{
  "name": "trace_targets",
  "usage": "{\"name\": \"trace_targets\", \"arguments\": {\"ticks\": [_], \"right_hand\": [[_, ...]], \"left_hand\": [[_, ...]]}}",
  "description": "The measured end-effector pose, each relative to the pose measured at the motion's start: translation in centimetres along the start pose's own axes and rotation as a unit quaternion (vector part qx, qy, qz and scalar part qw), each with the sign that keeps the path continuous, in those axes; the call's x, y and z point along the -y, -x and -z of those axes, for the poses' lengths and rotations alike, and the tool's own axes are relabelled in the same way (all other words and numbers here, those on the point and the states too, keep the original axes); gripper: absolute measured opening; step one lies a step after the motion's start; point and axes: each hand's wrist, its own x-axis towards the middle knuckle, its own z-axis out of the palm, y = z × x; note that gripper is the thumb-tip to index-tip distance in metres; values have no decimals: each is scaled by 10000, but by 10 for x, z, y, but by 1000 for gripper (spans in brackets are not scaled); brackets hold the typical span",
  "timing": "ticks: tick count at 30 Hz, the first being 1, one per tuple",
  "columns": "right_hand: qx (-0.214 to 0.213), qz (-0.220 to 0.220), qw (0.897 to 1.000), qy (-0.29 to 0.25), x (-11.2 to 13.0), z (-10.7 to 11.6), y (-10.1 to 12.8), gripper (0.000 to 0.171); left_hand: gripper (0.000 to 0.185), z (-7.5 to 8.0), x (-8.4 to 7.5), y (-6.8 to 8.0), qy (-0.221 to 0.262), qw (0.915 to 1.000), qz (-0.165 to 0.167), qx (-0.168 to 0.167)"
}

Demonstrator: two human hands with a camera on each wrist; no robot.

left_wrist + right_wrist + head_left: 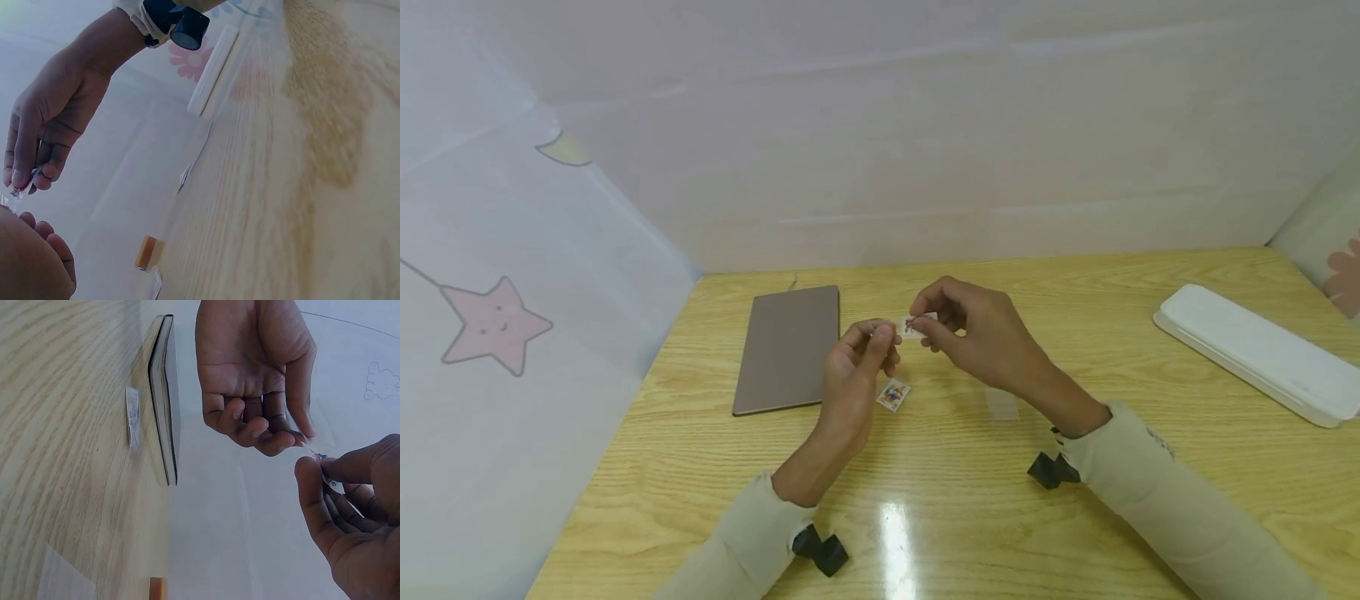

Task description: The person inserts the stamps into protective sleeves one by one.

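Both hands are working close together above the middle of the table [700,467]. Nearest the camera, the left hand [853,379] is rising from about seven o'clock, its fingers curled in and thumb and forefinger pinched on what seems to be a thin clear film or the edge of the small printed sticker [914,326]; the right wrist view shows a faint transparent strip running between the two hands, but I cannot tell exactly where each layer ends. Just beyond, at roughly one o'clock from it, the right hand [970,333] is pinching the sticker itself between thumb and forefinger, the other fingers folded under. Neither hand is touching the table.

A second sticker [892,394] is lying flat on the table directly below the left hand. Farther out, a brown notebook [787,347] is resting at eleven o'clock, and a long white case [1255,352] is lying well apart at two o'clock.

Risks, as I judge them: the piece is tiny and held only by fingertips, so a slack pinch could be dropping it; pulling unevenly could be tearing or creasing it; and a bared adhesive side could be clinging to a finger or folding onto itself.
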Motion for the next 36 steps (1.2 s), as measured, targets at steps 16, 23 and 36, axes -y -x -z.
{"name": "trace_targets", "arguments": {"ticks": [16, 23, 36], "right_hand": [[-15, -194, 9997, -141, 39, 10, 0, 9], [-7, -52, 10000, 0, 38, 6, 1, 6], [-333, 1034, 9923, 595, 13, 4, 1, 8]], "left_hand": [[25, 0, 0, -1, -288, 9993, -142, -170], [25, -2, 0, 1, -403, 9992, -7, -7], [26, 0, -3, 0, -808, 9958, 263, 343]]}}
